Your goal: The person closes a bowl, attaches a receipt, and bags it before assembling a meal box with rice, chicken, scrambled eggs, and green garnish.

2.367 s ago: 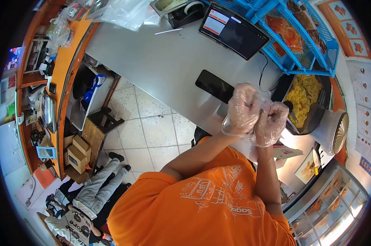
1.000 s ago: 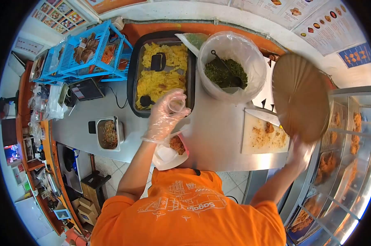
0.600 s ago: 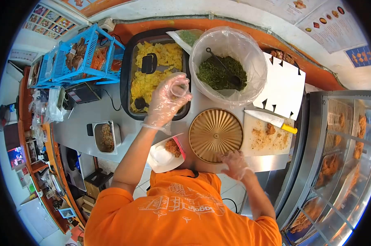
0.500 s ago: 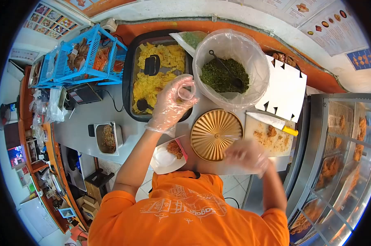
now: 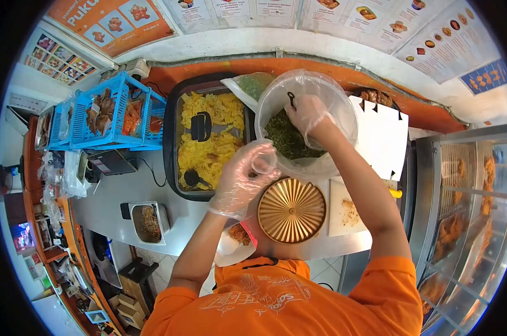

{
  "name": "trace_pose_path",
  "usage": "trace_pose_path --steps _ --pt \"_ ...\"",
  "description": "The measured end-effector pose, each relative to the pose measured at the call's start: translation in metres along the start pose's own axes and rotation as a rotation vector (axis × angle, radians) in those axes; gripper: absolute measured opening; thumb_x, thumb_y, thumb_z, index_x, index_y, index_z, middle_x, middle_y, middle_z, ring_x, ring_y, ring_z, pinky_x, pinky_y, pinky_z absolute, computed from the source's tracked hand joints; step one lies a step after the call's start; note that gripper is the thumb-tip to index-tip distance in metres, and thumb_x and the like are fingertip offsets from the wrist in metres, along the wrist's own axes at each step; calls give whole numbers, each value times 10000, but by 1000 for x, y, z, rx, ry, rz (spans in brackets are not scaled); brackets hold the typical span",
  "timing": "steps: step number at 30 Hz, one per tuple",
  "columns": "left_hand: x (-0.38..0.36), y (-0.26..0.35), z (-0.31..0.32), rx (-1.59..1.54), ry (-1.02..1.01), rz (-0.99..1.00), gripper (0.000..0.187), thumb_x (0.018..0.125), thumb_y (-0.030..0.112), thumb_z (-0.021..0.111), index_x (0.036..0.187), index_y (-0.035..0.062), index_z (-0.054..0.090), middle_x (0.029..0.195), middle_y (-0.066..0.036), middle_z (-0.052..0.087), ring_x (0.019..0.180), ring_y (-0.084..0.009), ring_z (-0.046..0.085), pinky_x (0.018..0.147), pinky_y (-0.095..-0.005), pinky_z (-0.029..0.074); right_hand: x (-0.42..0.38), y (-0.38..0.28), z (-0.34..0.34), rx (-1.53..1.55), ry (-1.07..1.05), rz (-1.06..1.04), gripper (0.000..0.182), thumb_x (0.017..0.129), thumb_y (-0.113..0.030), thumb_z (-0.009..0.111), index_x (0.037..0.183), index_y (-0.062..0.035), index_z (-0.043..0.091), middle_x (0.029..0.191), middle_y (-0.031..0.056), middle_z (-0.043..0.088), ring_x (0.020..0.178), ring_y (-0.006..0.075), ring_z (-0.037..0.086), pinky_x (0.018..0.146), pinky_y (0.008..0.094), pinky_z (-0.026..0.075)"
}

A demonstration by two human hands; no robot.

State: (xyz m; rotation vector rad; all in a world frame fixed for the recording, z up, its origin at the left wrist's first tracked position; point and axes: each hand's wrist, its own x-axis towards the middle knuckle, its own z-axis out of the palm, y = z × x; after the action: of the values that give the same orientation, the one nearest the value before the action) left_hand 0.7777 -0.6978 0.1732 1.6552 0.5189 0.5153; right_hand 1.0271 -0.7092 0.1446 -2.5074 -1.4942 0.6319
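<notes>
My left hand (image 5: 239, 179), in a clear plastic glove, holds a small clear plastic cup (image 5: 263, 164) near the rim of a large plastic-lined tub (image 5: 343, 131). My right hand (image 5: 310, 115), gloved too, reaches into the tub. Its fingers are closed around the black spoon (image 5: 291, 97), whose handle end sticks out above them; the spoon's bowl is hidden. Chopped dark green leaves (image 5: 284, 137) fill the tub's bottom. Below my left hand, a paper tray (image 5: 228, 259) holds white rice and a piece of fried chicken (image 5: 239, 234), partly covered by my forearm.
A black pan (image 5: 172, 126) of yellow rice stands left of the tub. Nearer me lie a round gold ribbed disc (image 5: 291, 211) and a cutting board (image 5: 336, 215) with crumbs. A steel container (image 5: 165, 224) sits left, a blue basket rack (image 5: 116, 115) behind, a glass display cabinet (image 5: 461, 224) right.
My right hand has moved from beside the gold disc up into the tub and closed on the spoon. My left hand keeps the cup. The view has tilted upward.
</notes>
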Motion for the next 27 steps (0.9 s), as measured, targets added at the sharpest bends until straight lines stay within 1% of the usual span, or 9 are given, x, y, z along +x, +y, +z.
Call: trace_pose_path --steps 2,4,6,8,9,14,18,21,27 --pt "5 -6 -8 -46 16 -43 577 785 -36 786 1307 36 551 1215 -90 637 894 -105 632 850 -270 545 -16 -4 14 338 236 -163 370 929 -320 592 874 28 705 875 269 681 854 429 665 796 472 540" --pt "11 -12 -11 -177 150 -99 583 782 -51 780 1309 17 541 1226 -84 634 991 -112 624 878 -274 544 -28 -13 19 86 -82 -128 422 961 -354 562 881 35 703 882 266 681 857 430 661 786 472 540" --pt "16 -18 -13 -236 164 -130 594 779 -67 774 1316 14 533 1230 -80 632 1065 -121 602 900 -279 541 -33 2 38 57 -118 -244 417 969 -346 549 922 41 698 839 253 687 811 397 683 772 433 553" --pt "20 -19 -12 -240 208 -137 524 816 -15 774 1289 -4 548 1213 -89 618 989 -124 626 864 -275 551 -40 8 33 375 -221 -156 469 969 -357 525 911 75 700 832 277 685 812 393 692 794 441 556" --pt "21 -20 -12 -235 215 -145 524 816 -15 774 1289 -4 548 1213 -89 618 989 -124 626 864 -275 551 -47 4 11 737 -294 44 439 973 -306 536 895 98 689 780 209 702 757 276 718 730 369 575" --pt "40 -14 -6 -104 170 -66 584 801 -62 763 1329 11 522 1236 -108 624 1101 -146 593 923 -302 536 -53 37 9 1173 -236 179 387 1008 -251 516 951 105 655 805 167 687 697 202 696 665 294 586" --pt "56 -1 2 -31 161 5 566 810 -34 768 1321 15 532 1221 -103 630 1071 -146 606 909 -298 540 -78 50 -7 1366 -68 246 397 1030 -284 512 1028 93 637 847 178 688 711 208 694 682 305 603" --pt "66 6 15 -5 156 -45 529 813 19 778 1291 -10 555 1152 -119 670 900 -167 686 785 -300 566 -99 59 -23 1492 262 241 397 1033 -301 522 1051 79 637 849 167 694 724 200 687 691 309 589" --pt "81 13 38 289 84 -210 460 807 147 798 1208 8 620 1041 -121 706 796 -161 683 764 -301 541 -132 39 -55 1335 598 147 392 1050 -286 493 1040 73 649 819 154 702 713 178 679 681 301 572"
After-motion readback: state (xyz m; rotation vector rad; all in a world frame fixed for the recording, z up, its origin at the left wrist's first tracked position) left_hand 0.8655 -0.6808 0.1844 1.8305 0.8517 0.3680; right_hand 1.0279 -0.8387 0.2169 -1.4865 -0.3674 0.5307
